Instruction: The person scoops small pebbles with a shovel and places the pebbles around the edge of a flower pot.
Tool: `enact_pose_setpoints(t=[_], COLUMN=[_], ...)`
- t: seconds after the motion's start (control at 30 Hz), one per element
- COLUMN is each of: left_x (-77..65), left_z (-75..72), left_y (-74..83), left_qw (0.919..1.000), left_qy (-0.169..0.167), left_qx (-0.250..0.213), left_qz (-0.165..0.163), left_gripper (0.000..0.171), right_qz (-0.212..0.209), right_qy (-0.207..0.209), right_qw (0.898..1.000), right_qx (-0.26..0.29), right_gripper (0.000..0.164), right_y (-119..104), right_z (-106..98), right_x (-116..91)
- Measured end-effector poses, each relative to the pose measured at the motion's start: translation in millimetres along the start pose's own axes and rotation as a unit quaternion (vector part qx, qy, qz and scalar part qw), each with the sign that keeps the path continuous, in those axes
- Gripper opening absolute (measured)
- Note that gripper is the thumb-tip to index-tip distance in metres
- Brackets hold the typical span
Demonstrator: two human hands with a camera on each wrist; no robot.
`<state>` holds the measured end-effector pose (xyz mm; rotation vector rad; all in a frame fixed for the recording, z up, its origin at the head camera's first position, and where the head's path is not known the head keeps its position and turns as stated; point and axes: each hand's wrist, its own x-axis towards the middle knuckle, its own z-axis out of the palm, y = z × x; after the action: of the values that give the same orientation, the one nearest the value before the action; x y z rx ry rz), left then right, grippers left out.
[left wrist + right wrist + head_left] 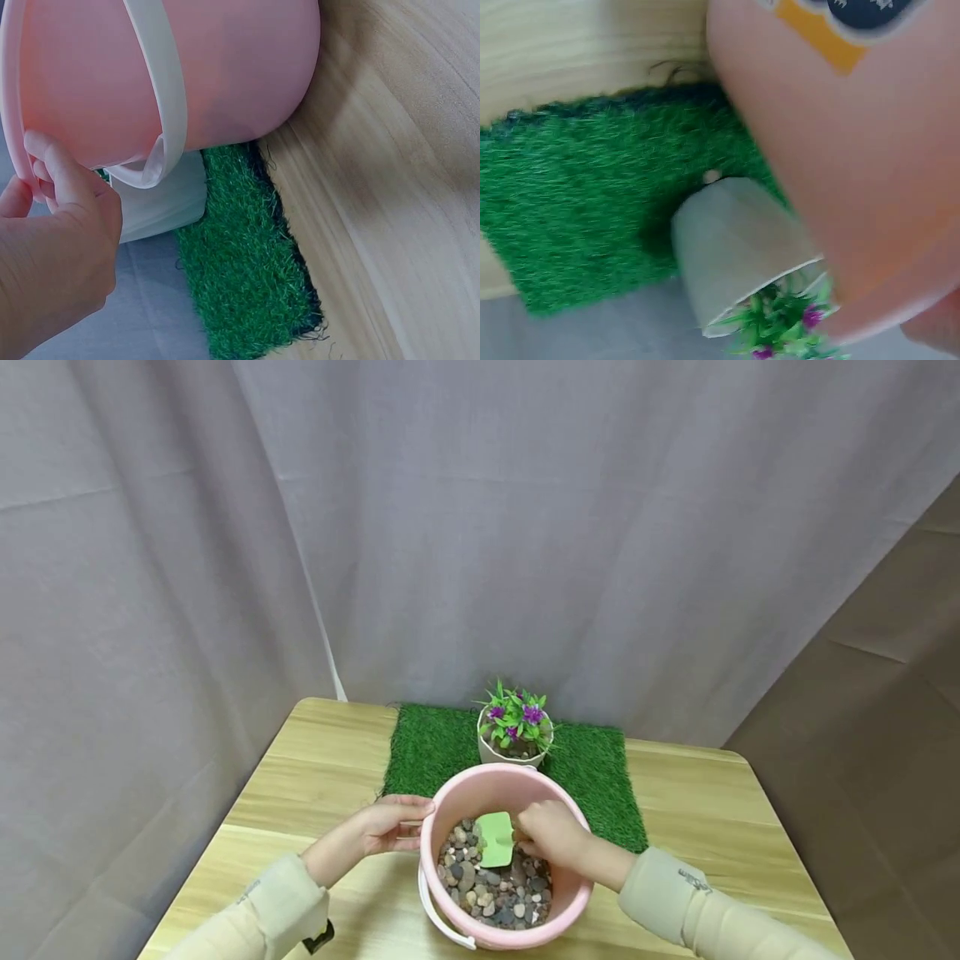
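A pink bucket (504,938) with a white handle (442,914) holds many mixed pebbles (487,889). My left hand (393,822) pinches its rim at the left, thumb on one side and fingers on the other; the left wrist view shows this grip too. Inside the bucket, my right hand (553,835) is curled round the handle end of a light green toy shovel (495,841). The shovel's blade lies over the pebbles, pointing left. That handle is hidden by the fingers. In the right wrist view, the bucket wall (855,165) covers most of the right hand.
Behind the bucket stands a whitish pot (735,232) with a green plant and purple flowers (517,717). It rests on a green artificial grass mat (592,777). One small pebble (712,176) lies on the mat beside the pot. Grey curtains hang behind the wooden table (697,793).
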<state>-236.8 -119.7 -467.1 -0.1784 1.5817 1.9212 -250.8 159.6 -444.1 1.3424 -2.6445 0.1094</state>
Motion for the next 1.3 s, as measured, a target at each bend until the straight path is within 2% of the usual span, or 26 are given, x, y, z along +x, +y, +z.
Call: enact_pose_setpoints(t=[0.2, 0.37, 0.43, 0.6, 0.63, 0.8, 1.07, 1.3], left_x=[1.6, 0.4, -0.2, -0.3, -0.2, -0.4, -1.1, -0.7], left_z=[-0.1, -1.5, -0.6, 1.8, 1.7, -0.2, 0.8, 1.1], left_y=[-3.6, -2.7, -2.3, -2.4, -2.7, -2.4, -0.5, -1.5], left_qw=[1.0, 1.0, 1.0, 1.0, 1.0, 1.0, 1.0, 1.0], left_qy=[-0.004, 0.005, 0.005, -0.003, -0.003, 0.004, 0.003, 0.006], left_qx=[0.002, 0.004, 0.002, 0.0, 0.0, 0.0, 0.0, 0.002], left_qz=[0.003, 0.005, 0.005, 0.002, 0.001, 0.001, -0.001, -0.002], left_gripper=[0.028, 0.034, 0.037, 0.038, 0.036, 0.028, 0.022, 0.023], right_qz=[0.038, 0.035, 0.032, 0.026, 0.027, 0.024, 0.028, 0.044], right_qy=[-0.026, -0.031, -0.033, -0.031, -0.028, -0.008, -0.007, 0.011], right_qw=[0.996, 0.989, 0.988, 0.988, 0.988, 0.984, 0.981, 0.979], right_qx=[0.075, 0.143, 0.149, 0.148, 0.151, 0.176, 0.193, 0.198], right_gripper=[0.037, 0.044, 0.04, 0.007, 0.004, 0.015, 0.016, 0.019], right_y=[6, 12, 15, 20, 21, 28, 36, 45], right_z=[2, -4, -7, -12, -12, -15, -24, -33], right_x=[-6, -2, -1, -3, -5, -10, -15, -20])
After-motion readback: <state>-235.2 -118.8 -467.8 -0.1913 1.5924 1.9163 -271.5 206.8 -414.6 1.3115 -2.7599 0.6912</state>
